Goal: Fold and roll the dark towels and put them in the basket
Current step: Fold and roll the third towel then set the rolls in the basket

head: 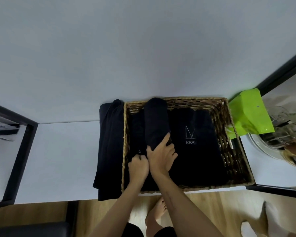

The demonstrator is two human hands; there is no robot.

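Partly hidden, the rolled towel (155, 120) sits under the right hand (161, 154).

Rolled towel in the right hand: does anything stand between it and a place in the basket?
Nothing visible blocks it. The right hand grips the rolled towel already inside the basket, above dark towels lying there. The left hand grips cloth beside it, not under the roll. More dark towels lie outside, left of the basket.

A woven wicker basket (229, 134) sits on the white desk (67, 151); a folded dark towel (109, 142) lies left of it, a rolled dark towel (155, 120) inside.
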